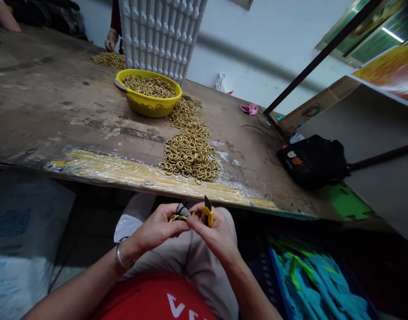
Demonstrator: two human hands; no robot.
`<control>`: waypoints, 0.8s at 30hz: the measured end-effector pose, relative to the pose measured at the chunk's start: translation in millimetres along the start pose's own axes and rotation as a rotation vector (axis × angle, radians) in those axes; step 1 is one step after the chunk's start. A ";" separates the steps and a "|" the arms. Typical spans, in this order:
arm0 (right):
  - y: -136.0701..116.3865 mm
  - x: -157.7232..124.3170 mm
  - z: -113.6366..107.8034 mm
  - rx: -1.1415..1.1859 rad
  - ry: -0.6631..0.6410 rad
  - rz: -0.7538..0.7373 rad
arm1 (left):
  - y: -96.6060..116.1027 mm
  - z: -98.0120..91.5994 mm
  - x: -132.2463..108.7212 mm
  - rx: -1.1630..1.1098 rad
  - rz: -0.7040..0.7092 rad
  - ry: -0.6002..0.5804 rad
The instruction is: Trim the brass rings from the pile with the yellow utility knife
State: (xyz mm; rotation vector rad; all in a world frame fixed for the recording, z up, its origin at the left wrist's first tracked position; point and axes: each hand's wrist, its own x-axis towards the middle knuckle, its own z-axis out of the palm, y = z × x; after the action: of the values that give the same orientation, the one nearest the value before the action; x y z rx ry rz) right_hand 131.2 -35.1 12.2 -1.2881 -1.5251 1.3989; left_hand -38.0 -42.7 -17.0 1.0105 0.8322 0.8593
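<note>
Over my lap, just off the table's front edge, my left hand is closed on a few gold-coloured rings. A grey wrap with a dark band covers what looks like its index fingertip. Close against it, my right hand grips a yellow utility knife, its dark blade pointing up and away from me. The right thumb reaches to the rings as well; whether it presses on one is hard to see. Ahead on the table lies a heap of loose gold-coloured rings.
A yellow basin full of rings stands behind the heap, before a ridged grey panel. Another person's hand is at a farther ring pile. A black bag sits right; a blue crate holds turquoise pieces below.
</note>
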 end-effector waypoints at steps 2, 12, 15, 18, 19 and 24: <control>-2.7 0.2 0.0 0.004 0.001 0.016 | 0.3 0.2 -0.1 0.018 -0.001 0.007; 1.5 0.7 -1.4 0.050 -0.020 0.056 | -11.0 1.5 -0.5 -0.145 -0.006 0.003; 1.7 -3.0 -3.8 -0.212 0.063 -0.114 | -11.7 3.5 -1.8 -0.154 0.000 0.030; 2.9 -8.8 -6.5 -0.554 0.128 -0.305 | -9.8 5.9 -2.7 -0.165 0.017 0.068; 4.2 -10.5 -7.1 -0.638 0.130 -0.333 | -8.7 6.7 -3.0 -0.170 0.024 0.079; 13.0 -14.8 -6.2 -0.880 0.129 -0.329 | -2.2 9.6 -4.8 -0.124 0.077 0.074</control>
State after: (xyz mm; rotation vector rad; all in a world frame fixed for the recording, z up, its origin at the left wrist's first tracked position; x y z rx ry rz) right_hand 143.8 -48.4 2.6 -1.4607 -2.2369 0.4010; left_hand -31.1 -51.0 -15.3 0.9112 0.7960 1.0068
